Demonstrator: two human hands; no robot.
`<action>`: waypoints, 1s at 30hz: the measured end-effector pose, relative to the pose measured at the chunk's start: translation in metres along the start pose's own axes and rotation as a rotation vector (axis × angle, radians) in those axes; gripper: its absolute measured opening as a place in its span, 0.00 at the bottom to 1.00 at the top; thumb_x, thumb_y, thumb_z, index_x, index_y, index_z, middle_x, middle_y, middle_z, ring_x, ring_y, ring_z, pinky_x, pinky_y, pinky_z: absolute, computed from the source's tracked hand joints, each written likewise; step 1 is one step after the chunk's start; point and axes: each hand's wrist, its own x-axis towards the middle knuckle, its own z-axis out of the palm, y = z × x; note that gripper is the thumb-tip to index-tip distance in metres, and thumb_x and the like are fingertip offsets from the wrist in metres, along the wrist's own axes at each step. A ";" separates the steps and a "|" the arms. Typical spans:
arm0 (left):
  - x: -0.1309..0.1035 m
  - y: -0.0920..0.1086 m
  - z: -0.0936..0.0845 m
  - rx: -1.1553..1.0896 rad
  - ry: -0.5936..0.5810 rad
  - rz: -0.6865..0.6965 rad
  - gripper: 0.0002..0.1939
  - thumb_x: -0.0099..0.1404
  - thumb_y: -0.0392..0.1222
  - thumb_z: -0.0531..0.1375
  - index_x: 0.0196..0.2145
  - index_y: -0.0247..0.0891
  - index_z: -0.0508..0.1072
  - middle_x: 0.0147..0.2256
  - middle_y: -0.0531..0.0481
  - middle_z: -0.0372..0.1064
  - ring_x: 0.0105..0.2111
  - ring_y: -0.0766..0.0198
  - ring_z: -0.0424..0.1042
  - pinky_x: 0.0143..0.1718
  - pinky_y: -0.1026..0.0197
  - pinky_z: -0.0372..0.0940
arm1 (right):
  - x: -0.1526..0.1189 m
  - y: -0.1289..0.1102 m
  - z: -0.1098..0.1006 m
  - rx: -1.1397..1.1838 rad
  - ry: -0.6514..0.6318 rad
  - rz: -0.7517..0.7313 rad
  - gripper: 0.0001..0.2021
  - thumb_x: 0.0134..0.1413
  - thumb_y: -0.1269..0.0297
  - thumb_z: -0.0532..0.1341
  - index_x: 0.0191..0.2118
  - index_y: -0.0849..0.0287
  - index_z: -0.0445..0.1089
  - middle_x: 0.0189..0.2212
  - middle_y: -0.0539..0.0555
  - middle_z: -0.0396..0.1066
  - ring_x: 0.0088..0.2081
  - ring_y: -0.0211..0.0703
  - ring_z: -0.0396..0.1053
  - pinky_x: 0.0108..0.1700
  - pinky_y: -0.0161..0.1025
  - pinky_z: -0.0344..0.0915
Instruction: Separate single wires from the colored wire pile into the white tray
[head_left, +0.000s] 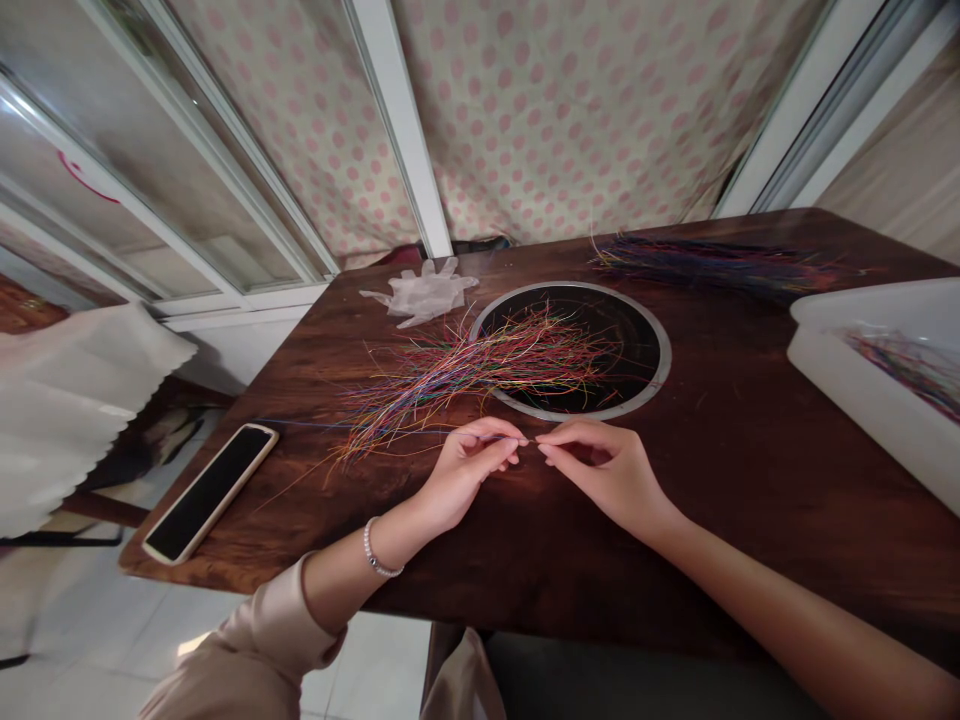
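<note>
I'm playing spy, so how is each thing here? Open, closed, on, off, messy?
Left hand: pinching a thin wire.
Right hand: in a near-pinch, hold unclear.
Middle wires: loose, fanned out.
Far wires: loosely bunched.
Bin: open, wires inside.
Phone: face up, screen dark.
Glove: crumpled.
Round black panel: partly covered.
Curtain: drawn across.

- Phone [210, 492]: dark screen up, pale case; slantwise at table's near left corner.
- Table [750, 470]: dark brown wood, visible grain.
- Inset [666, 362]: round, black, pale rim; mid-table.
- Glove [420, 295]: translucent, crumpled; far left on table, near inset.
- Curtain [600, 110]: pale, pink dots; far side, white frame [401, 120] across it.
- Cloth [82, 400]: white, scalloped edge; left, apart from table.
- Floor [67, 640]: pale tiles, near left.
</note>
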 end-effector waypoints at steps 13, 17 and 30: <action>0.002 -0.001 -0.001 -0.197 -0.068 -0.109 0.07 0.55 0.40 0.66 0.30 0.32 0.76 0.30 0.49 0.72 0.28 0.71 0.69 0.29 0.70 0.61 | 0.000 -0.001 0.000 0.011 -0.027 0.046 0.04 0.49 0.68 0.62 0.31 0.58 0.75 0.28 0.53 0.75 0.29 0.40 0.72 0.30 0.36 0.69; 0.002 -0.001 -0.001 -0.256 -0.118 -0.185 0.11 0.56 0.44 0.66 0.28 0.31 0.74 0.27 0.49 0.72 0.26 0.72 0.69 0.28 0.71 0.62 | -0.001 -0.004 0.000 -0.061 -0.039 -0.010 0.05 0.50 0.69 0.61 0.31 0.57 0.75 0.27 0.52 0.74 0.30 0.41 0.71 0.30 0.36 0.67; 0.002 -0.001 0.001 -0.287 -0.160 -0.186 0.11 0.51 0.37 0.70 0.31 0.32 0.73 0.25 0.51 0.73 0.22 0.75 0.70 0.26 0.74 0.64 | -0.002 -0.007 -0.002 -0.142 0.012 -0.203 0.06 0.52 0.72 0.59 0.31 0.56 0.74 0.28 0.53 0.73 0.30 0.41 0.71 0.32 0.38 0.69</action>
